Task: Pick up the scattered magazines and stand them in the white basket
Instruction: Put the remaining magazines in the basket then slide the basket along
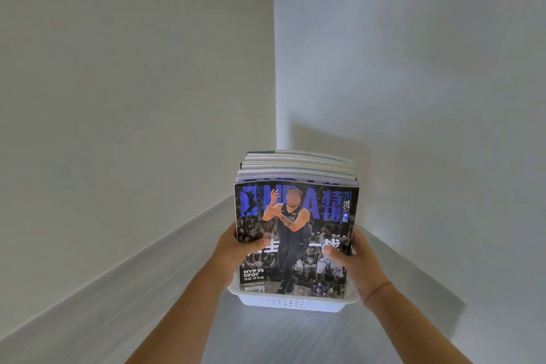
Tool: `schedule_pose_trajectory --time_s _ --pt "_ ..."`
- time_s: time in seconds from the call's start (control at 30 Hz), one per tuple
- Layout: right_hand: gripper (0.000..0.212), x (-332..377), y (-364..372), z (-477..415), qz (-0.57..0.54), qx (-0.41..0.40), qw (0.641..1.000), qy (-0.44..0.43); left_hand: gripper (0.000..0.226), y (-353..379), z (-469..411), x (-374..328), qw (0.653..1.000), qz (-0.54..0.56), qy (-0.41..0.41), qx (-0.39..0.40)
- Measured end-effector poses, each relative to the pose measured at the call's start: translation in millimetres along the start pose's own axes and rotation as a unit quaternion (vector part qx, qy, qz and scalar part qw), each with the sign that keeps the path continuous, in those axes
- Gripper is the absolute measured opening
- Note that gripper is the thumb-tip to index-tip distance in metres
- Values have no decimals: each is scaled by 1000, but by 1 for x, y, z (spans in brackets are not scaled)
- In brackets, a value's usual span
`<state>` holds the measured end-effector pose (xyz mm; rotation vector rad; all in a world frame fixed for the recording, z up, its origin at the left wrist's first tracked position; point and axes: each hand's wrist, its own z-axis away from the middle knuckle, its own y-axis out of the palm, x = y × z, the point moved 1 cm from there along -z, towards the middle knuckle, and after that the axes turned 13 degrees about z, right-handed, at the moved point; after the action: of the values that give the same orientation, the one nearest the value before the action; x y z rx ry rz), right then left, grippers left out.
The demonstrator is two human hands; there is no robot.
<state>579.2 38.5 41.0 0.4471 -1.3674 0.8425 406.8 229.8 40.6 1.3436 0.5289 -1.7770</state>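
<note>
The magazines [296, 230] stand upright in the white basket [291, 303] on the floor [266, 340] in a wall corner [275, 97], the left grip [236, 248] and right grip [354, 257] clasping their 2 side edges, thumbs on the front cover.

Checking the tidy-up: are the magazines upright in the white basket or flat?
Upright: the magazines stand on edge in the white basket, left hand and right hand gripping their sides.
</note>
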Motion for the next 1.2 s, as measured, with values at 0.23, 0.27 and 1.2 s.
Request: schedule_pose_trajectory --time_s 0.23,0.27,1.2 --pt "43 -22 -64 12 -31 -150 988 3 40 87 -40 0 994 -31 -1 104" --pt "44 -25 -69 14 -40 -167 985 6 39 98 -46 0 992 -39 -3 116" --pt "46 -46 -102 32 -88 -281 933 205 39 120 -75 10 969 -130 -117 171"
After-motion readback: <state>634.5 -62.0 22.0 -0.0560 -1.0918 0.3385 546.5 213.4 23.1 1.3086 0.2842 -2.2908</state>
